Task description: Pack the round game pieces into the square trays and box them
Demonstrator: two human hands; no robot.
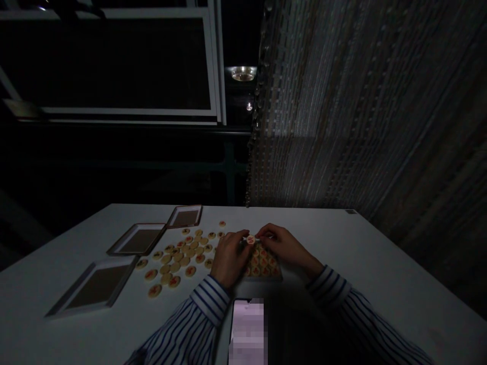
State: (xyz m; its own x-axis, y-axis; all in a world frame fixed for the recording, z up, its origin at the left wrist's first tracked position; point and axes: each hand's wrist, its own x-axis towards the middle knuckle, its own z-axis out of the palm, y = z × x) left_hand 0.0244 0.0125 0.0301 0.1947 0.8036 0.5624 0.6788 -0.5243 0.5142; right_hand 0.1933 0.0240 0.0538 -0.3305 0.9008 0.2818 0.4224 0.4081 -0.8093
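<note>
Lit rectangular phone is at near side of the white table, screen pixelated. Left hand and right hand, fingers bent, slightly apart, flank one round cream disc, red character unreadable, above the grey-rimmed tray; whether they grip, I cannot tell.

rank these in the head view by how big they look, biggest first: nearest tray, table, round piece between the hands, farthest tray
1. table
2. nearest tray
3. farthest tray
4. round piece

Nearness to the camera leaves the trays' real size order unsure.
</note>
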